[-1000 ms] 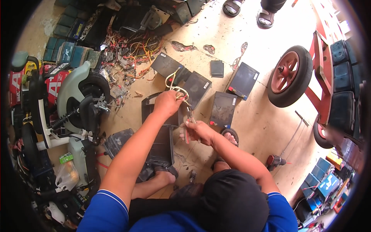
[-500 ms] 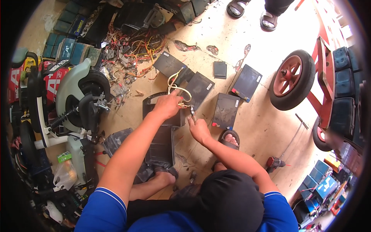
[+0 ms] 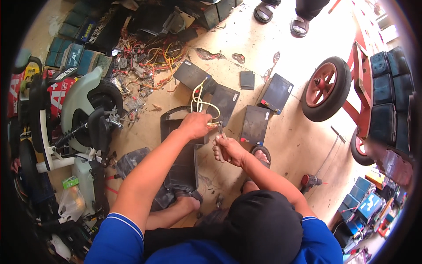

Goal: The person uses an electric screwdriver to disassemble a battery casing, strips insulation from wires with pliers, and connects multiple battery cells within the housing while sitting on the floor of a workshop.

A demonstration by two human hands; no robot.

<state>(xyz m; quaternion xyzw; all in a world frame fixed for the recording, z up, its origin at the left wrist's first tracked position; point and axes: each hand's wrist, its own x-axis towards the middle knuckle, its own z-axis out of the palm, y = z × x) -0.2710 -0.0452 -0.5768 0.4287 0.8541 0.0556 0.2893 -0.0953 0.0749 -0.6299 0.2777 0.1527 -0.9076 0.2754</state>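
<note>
Fingers pinched tight, the left hand (image 3: 195,126) holds a pale wire (image 3: 214,106); the right hand (image 3: 228,150) curls around what, from here, look like pliers (image 3: 221,130), tips by the wire. Gripping close to those tips, loop slack beside the black battery (image 3: 225,97), should steady it.

The cable (image 3: 200,103) is cream, the sleeves (image 3: 115,240) white-edged blue.

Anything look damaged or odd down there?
Ragged dark patches break the pale floor beyond the black batteries, apparently worn-through covering. Left of those patches, loose wires lie in an unsorted tangle.
</note>
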